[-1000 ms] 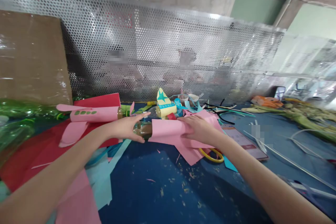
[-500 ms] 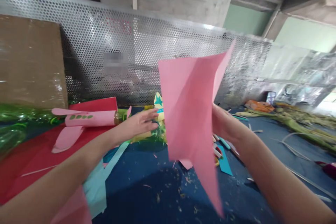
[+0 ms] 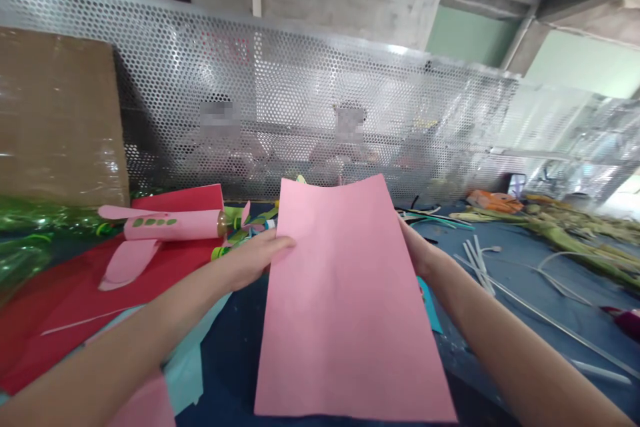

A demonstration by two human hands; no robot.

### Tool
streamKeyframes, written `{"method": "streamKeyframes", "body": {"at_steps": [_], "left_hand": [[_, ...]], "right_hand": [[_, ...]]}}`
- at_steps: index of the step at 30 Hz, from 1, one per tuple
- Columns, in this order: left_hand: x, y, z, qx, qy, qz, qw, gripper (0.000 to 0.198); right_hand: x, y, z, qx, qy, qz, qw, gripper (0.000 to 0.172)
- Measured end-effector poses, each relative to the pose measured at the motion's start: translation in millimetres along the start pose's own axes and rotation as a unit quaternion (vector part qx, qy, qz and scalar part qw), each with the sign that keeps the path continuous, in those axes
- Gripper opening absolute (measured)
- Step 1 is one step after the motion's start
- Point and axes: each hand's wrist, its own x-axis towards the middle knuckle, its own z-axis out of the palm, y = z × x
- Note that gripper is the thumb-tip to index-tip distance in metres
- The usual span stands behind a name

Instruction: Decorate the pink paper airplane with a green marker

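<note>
A large sheet of pink paper (image 3: 353,307) spreads before me above the dark blue table, nearly flat with a slight wave in its far edge. My left hand (image 3: 257,255) grips its left edge, thumb on top and fingers underneath. At the right edge is my right hand (image 3: 416,247), whose fingers are hidden behind the sheet. To the left, a toy plane (image 3: 173,225) made of a bottle wrapped in pink paper, with green oval windows, lies on red paper (image 3: 75,317). A blue piece of paper (image 3: 429,307) peeks out beside my right wrist.
Light blue paper (image 3: 187,360) lies under my left forearm. Green plastic bottles (image 3: 30,260) and a cardboard panel (image 3: 60,120) stand left. White strips (image 3: 479,267), a cable, an orange bag (image 3: 495,201) and dried stalks (image 3: 565,233) lie right. A perforated metal screen (image 3: 300,80) runs behind.
The pink sheet, upright and folded over in my right hand before, has been lowered and spread out. My left hand, earlier free of it, has closed on its left edge.
</note>
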Motion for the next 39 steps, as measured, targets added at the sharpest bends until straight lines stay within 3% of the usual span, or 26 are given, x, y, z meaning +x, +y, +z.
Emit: {"method": "streamKeyframes", "body": {"at_steps": [4,6,9,14,17,19,21,22,23,25,27,28,29,31,34,37,39], "left_hand": [[3.2,3.4,-10.9,-0.005,-0.015,-0.013,1.0,0.028],[5.2,3.2,-14.1,-0.008,-0.02,-0.017,1.0,0.027],[7.4,-0.1,-15.6,-0.012,-0.03,-0.019,0.999,0.03],[5.6,2.9,-18.8,0.05,-0.084,-0.025,0.995,0.056],[3.4,14.5,-22.0,0.158,-0.051,-0.004,0.986,0.07],[1.2,23.5,-21.4,0.323,0.049,0.043,0.944,0.077],[-3.2,30.1,-15.7,0.476,0.151,0.129,0.857,0.075],[-6.9,31.9,-10.5,0.526,0.174,0.17,0.815,0.071],[-11.5,32.3,-3.8,0.556,0.157,0.203,0.791,0.061],[-23.1,28.6,12.8,0.567,0.042,0.223,0.792,0.04],[-35.8,19.4,30.2,0.564,-0.147,0.221,0.782,0.038],[-41.6,13.1,37.6,0.561,-0.21,0.206,0.774,0.042],[-46.7,6.2,43.7,0.567,-0.246,0.192,0.763,0.046],[-54.3,-7.3,50.8,0.583,-0.263,0.187,0.746,0.059],[-60.1,-20.3,52.6,0.595,-0.253,0.189,0.739,0.071],[-64.5,-20.4,53.5,0.603,-0.252,0.173,0.737,0.073],[-69.2,-17.5,56.6,0.614,-0.252,0.161,0.731,0.074]], "right_hand": [[4.8,-1.7,-12.5,0.069,-0.041,0.059,0.995,0.096],[4.5,-1.6,-17.0,0.016,-0.041,0.055,0.998,0.084],[1.9,-1.6,-23.1,-0.094,-0.003,0.042,0.995,0.05],[0.7,2.5,-32.7,-0.154,0.044,0.046,0.986,0.039],[3.0,12.4,-36.4,-0.202,0.076,0.051,0.975,0.032],[1.1,19.3,-36.4,-0.245,0.116,0.042,0.962,0.031],[-8.4,23.3,-31.6,-0.29,0.176,0.014,0.941,0.043],[-16.6,23.8,-26.7,-0.316,0.207,-0.01,0.926,0.051],[-26.9,23.6,-19.8,-0.334,0.231,-0.032,0.913,0.055],[-52.2,22.6,-0.8,-0.425,0.209,-0.102,0.875,0.04],[-78.3,23.9,21.0,-0.476,0.039,-0.114,0.871,0.026],[-89.6,26.2,30.9,-0.471,-0.036,-0.104,0.875,0.032],[-99.2,29.6,39.2,-0.471,-0.071,-0.09,0.874,0.035],[-111.9,38.9,49.0,-0.497,-0.087,-0.075,0.86,0.038],[-118.1,52.7,48.8,-0.509,-0.065,-0.1,0.852,0.031],[-119.2,58.9,44.1,-0.502,-0.06,-0.172,0.845,0.013],[-122.3,58.2,43.9,-0.508,-0.054,-0.225,0.83,0.015]]}}
